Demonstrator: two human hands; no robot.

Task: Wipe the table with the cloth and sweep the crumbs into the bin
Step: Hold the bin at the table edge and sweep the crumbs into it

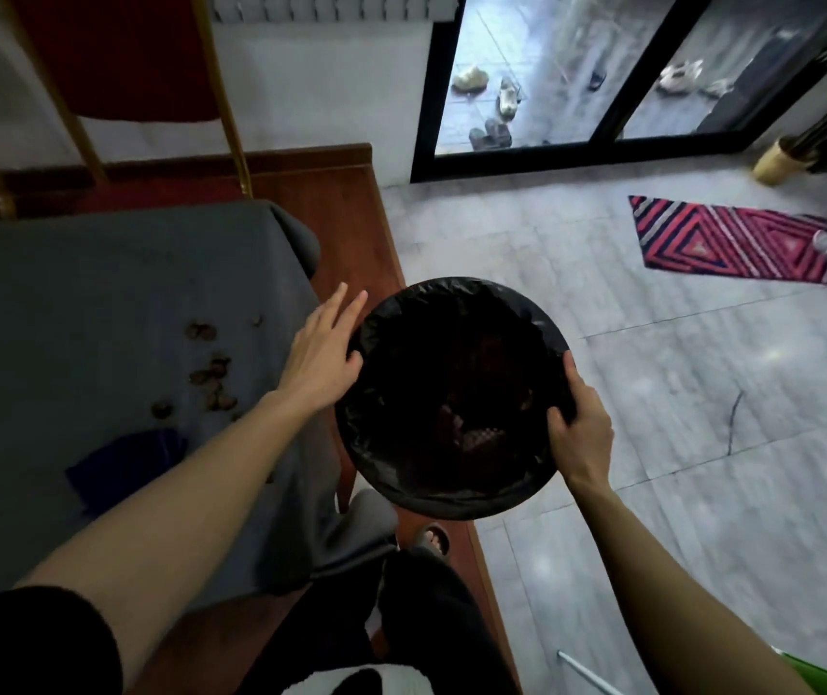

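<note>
While the right hand [579,433] clamps the crinkly black liner on the round bin [451,398], the left hand [323,351] lies flat-fingered on its far rim, beside the grey-draped table [100,293]: crumpled blue cloth [125,461] nearest, lumpy brown crumbs [208,373] beyond, striped rug [737,243] way back

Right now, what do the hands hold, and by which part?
The right hand grips the bin by its rim, on the right side. The left hand lies open against the left rim, gripping nothing.
</note>
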